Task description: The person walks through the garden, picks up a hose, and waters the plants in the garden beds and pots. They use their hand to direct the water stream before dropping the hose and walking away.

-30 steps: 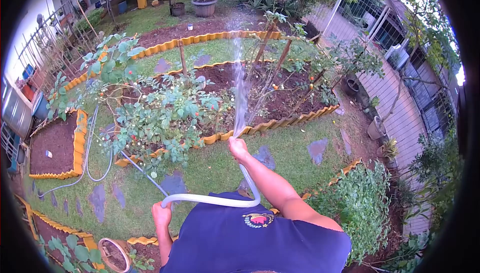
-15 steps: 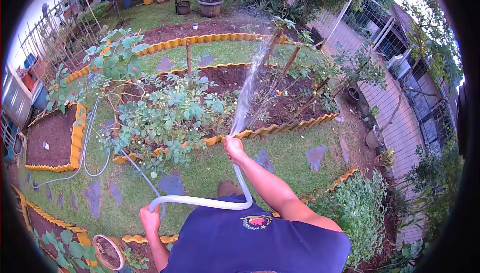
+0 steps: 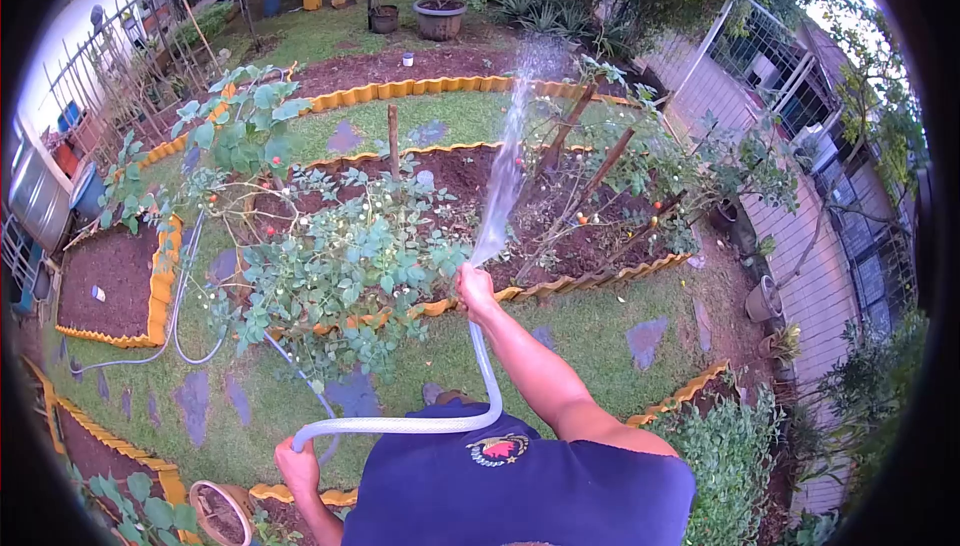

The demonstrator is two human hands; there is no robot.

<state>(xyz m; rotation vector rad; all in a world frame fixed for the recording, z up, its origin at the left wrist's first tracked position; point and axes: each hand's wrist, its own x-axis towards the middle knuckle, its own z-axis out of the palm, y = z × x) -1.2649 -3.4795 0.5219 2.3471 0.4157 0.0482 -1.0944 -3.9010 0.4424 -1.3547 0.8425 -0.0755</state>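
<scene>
My right hand is closed round the front end of a pale garden hose, with the arm stretched forward. Water sprays up and away from the hose end, over a planted bed. Lower left, my left hand grips a farther stretch of the same hose, which bends across my front between both hands. Beyond the hands stands a leafy tomato plant with a few red fruits. Dark soil lies behind it, under the spray.
Wavy yellow edging borders the beds. Flat stone slabs lie in the grass. More hose trails on the left. A pot stands at lower left, bushy greenery at lower right, and a paved path runs along the right.
The view has shifted slightly, so the garden sits further right and lower. The spray now points more straight ahead. Both hands keep their hold on the hose.
</scene>
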